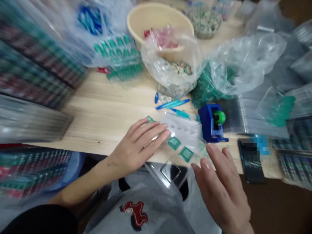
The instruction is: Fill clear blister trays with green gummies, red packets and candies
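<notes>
My left hand (137, 144) lies with its fingers stretched flat across the left side of a clear plastic blister tray (186, 126). Green square pieces (186, 154) sit in the tray's front pockets, and another green piece (150, 119) peeks out beyond the left fingers. My right hand (223, 183) is at the tray's right front corner, fingers apart, with nothing visible in it; whether its fingertips touch the plastic I cannot tell. A clear plastic flap (158, 177) hangs over the table edge toward my lap.
Blue pens (173, 104) and a blue tape dispenser (207, 125) lie behind the tray. Farther back stand a cream basin (136, 21) and a plastic bag of small pieces (179, 70). Packed trays (36, 65) are stacked at left; a black phone-like object (251, 164) lies at right.
</notes>
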### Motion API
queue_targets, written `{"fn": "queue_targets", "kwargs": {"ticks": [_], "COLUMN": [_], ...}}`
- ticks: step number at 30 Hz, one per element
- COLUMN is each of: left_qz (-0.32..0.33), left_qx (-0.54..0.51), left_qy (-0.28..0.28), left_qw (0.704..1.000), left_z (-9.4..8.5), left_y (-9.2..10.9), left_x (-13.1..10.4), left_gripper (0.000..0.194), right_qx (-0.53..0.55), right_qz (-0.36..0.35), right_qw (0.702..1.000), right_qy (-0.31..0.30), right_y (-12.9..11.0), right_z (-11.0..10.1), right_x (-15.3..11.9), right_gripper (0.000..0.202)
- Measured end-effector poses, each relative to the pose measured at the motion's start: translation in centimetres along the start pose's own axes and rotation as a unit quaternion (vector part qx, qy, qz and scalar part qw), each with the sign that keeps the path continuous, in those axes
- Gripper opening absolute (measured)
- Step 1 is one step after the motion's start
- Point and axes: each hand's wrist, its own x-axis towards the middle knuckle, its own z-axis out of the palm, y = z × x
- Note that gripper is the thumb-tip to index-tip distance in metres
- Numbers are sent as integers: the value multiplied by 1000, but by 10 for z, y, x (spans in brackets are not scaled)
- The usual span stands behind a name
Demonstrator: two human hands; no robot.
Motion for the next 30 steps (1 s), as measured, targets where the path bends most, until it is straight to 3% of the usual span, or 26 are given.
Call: {"fn": "queue_targets", "kwargs": {"ticks": [3, 7, 10, 13, 17, 20, 24, 30], "left_qz": [-51, -96, -138, -206, -297, -305, -294, -284], "left_qx": [65, 202, 246, 217, 161, 118, 72, 76], "left_qy": [9, 63, 88, 84, 25, -26, -42, -48], "left_qw": [997, 973, 955, 950, 941, 945, 952, 955], "left_z": [2, -8, -17, -15, 3, 18, 28, 26], "left_y": [-31, -97, -148, -194, -255, -295, -320, -305], "left_x": [-24, -35, -22, 0, 31, 45, 41, 26], "left_gripper": [37, 30, 25, 26, 32, 38, 55, 73], "right_qx": [-87, -136, -144, -137, -128, -133, -146, -147], "right_qz": [-13, 2, -7, 8, 33, 45, 42, 3], "right_qw": [995, 990, 989, 989, 990, 989, 988, 989], "right_qy": [38, 33, 29, 49, 50, 41, 40, 15], "right_y": [20, 36, 37, 32, 24, 22, 25, 42], "right_z": [24, 41, 44, 48, 56, 61, 63, 68], "right_x": [-7, -13, -12, -8, -4, -6, -10, -11], "right_gripper": [69, 62, 54, 40, 27, 25, 25, 33]}}
